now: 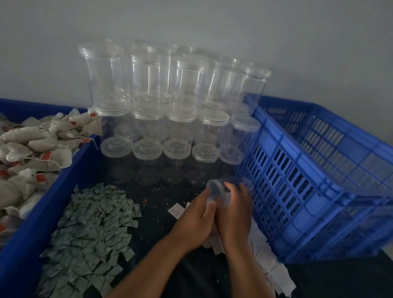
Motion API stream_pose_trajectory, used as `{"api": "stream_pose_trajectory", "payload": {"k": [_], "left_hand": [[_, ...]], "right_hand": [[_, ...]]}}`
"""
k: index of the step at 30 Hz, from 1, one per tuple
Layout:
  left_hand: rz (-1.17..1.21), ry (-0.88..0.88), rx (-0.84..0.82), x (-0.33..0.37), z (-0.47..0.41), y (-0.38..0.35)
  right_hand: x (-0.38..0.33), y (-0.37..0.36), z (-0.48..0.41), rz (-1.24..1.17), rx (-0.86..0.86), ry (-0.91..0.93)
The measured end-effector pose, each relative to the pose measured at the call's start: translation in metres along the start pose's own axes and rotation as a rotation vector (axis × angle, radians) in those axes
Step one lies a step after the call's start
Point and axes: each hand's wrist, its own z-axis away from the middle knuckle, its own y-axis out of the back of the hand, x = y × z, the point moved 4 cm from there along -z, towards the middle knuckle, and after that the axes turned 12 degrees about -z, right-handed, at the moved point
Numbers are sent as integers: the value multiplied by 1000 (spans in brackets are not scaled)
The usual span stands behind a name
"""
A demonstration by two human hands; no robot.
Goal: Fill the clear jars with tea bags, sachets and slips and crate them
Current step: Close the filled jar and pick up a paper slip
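Dim, soft, wide-angle edge distortion.

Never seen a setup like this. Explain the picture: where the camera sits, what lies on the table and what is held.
No machine here: a person works bare-handed, and one camera on their head looks down at the hands. The right hand wraps a clear jar tipped sideways; the left hand grips its lid end. Behind stand stacked lidded jars. A blue bin at left holds tea bags; green sachets and white slips lie on the dark table; a tilted blue crate sits at right.
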Motion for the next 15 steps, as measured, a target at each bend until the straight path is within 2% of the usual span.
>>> {"api": "stream_pose_trajectory", "payload": {"k": [5, 8, 11, 15], "left_hand": [[51, 72, -60, 5, -15, -6], [80, 55, -50, 17, -8, -13], [-48, -58, 33, 34, 12, -13], [-314, -260, 157, 46, 39, 2]], "right_hand": [[11, -5, -6, 55, -135, -22], [11, 3, -5, 46, -149, -5], [3, 18, 8, -49, -95, 30], [-21, 43, 36, -368, 32, 134]]}}
